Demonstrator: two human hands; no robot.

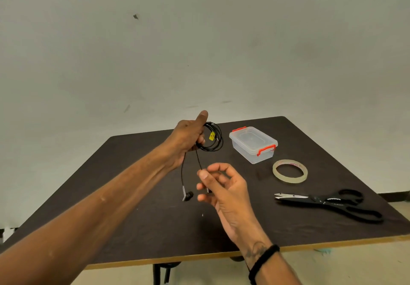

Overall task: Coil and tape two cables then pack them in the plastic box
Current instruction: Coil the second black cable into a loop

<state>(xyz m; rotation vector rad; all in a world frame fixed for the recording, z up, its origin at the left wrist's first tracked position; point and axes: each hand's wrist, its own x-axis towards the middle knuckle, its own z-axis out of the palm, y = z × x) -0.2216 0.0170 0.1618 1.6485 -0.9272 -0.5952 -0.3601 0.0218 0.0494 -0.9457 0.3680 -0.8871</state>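
Note:
My left hand (187, 139) holds a coil of thin black earphone cable (214, 138) with a small yellow tag, above the middle of the dark table (133, 207). Two loose ends hang down from the coil. One ends in a black earbud (188, 195) that dangles free. My right hand (224, 188) pinches the other strand between thumb and fingers just below the coil. The clear plastic box (253, 144) with red clips stands closed at the right of the coil. Only one cable is in sight.
A roll of clear tape (290, 171) lies flat in front of the box. Black-handled scissors (328, 202) lie near the table's right edge, blades pointing left. A pale wall stands behind the table.

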